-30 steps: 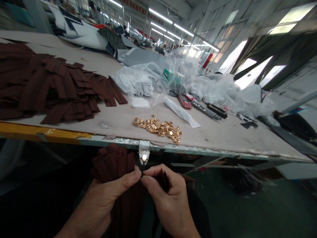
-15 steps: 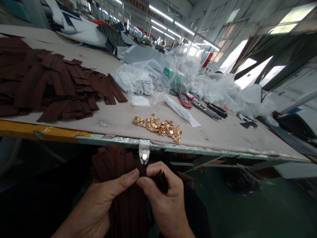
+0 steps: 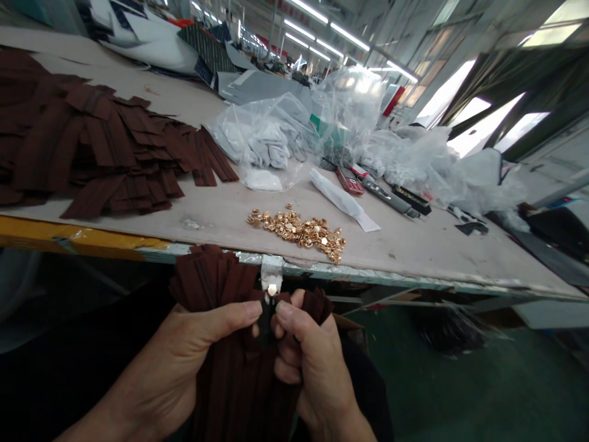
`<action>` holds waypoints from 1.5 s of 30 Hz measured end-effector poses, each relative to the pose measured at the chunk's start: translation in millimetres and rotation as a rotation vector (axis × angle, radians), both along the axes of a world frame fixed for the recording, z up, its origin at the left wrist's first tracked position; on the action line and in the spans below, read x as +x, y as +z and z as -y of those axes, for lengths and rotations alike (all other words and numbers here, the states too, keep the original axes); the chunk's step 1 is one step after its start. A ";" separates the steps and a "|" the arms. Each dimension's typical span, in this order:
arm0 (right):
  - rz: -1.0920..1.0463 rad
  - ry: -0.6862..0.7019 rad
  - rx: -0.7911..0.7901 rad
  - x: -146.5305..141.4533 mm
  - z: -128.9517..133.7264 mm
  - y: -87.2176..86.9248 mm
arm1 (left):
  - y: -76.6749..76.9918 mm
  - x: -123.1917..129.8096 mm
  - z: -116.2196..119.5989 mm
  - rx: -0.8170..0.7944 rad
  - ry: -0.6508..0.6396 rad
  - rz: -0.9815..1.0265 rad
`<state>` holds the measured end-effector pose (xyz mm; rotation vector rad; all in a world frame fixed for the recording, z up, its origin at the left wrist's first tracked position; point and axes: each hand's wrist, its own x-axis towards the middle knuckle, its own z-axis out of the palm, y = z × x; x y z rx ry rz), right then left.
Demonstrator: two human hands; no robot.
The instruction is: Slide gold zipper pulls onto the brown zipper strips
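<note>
Brown zipper strips (image 3: 230, 368) hang in a bundle below the table edge. My left hand (image 3: 184, 356) is closed on them, its thumb pressed near the end of one strip. Fingers of my right hand (image 3: 308, 350) pinch the other side of that strip, and more brown strip ends stick out above the knuckles. Between the two thumbs, a small gold zipper slider (image 3: 272, 290) sits at a whitish holder (image 3: 271, 268) fixed to the table edge. A pile of gold sliders (image 3: 301, 230) lies on the table just behind.
A large heap of brown zipper strips (image 3: 105, 141) covers the table's left side. Clear plastic bags (image 3: 271, 135) stand behind the gold pile. A white paper strip (image 3: 343, 199), a red device (image 3: 350, 181) and a grey tool (image 3: 386, 199) lie to the right.
The zipper bundle in my hands has risen slightly. My right hand's fingers have shifted, and the strip ends there now stand up more. The view has moved a little.
</note>
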<state>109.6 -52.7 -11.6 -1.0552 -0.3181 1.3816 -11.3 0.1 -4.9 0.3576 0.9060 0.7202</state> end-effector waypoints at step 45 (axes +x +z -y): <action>0.306 0.103 0.071 15.4 -17.7 3.3 | 2.4 18.7 -0.7 0.387 0.236 -0.167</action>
